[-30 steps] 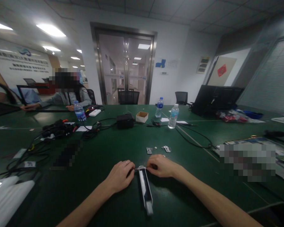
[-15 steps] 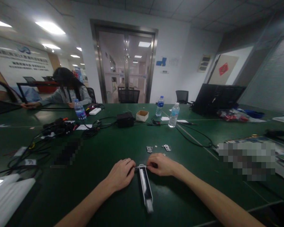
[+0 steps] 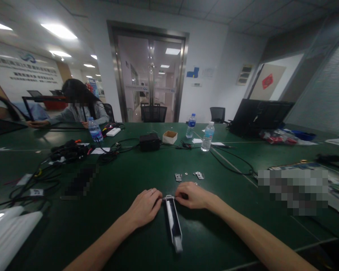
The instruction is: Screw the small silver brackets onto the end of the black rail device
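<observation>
A long, narrow white frame (image 3: 179, 226) with a dark middle lies lengthwise on the green table between my hands. A thin metal crosspiece (image 3: 169, 197) runs across its far end. My left hand (image 3: 145, 206) pinches at the crosspiece's left end; a ring shows on one finger. At the right end my right hand (image 3: 191, 195) is closed in a pinch, and whatever its fingertips hold is hidden. Just beyond the right hand lie two small metal brackets, the left bracket (image 3: 178, 177) and the right bracket (image 3: 199, 175), with a small washer (image 3: 186, 174) between them.
Water bottles (image 3: 207, 137), a small open box (image 3: 170, 137), a black box (image 3: 149, 142) and cables stand farther back. Tangled black gear (image 3: 69, 151) and white packages (image 3: 19, 237) are at left. Circuit boards (image 3: 337, 186) and a monitor (image 3: 261, 117) are at right. A person (image 3: 81, 105) sits at far left.
Both hands stay pinched at the frame's far end with hardly any movement. The view shifts slightly. The brackets and washer stay in place.
</observation>
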Action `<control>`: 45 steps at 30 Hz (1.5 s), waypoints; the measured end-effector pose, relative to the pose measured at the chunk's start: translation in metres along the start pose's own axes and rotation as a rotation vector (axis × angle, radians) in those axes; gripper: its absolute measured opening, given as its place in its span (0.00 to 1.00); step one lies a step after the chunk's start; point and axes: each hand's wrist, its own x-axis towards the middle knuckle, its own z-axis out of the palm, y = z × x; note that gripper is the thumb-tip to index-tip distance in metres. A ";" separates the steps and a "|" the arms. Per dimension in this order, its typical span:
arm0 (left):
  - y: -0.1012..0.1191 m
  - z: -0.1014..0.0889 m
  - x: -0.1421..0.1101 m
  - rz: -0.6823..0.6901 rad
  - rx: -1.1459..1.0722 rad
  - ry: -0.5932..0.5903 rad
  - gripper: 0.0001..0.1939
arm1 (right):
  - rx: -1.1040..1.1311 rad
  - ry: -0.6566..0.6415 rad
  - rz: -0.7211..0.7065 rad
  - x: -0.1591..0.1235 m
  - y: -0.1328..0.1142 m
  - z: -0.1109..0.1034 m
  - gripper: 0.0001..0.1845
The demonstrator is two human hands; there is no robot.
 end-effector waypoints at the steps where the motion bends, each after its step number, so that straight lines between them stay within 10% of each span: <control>1: 0.000 0.000 0.000 -0.001 0.003 -0.006 0.13 | 0.003 -0.002 -0.001 0.000 0.000 0.000 0.06; 45: 0.000 0.003 0.001 0.006 0.012 -0.011 0.12 | 0.010 -0.015 0.014 0.001 -0.002 -0.002 0.06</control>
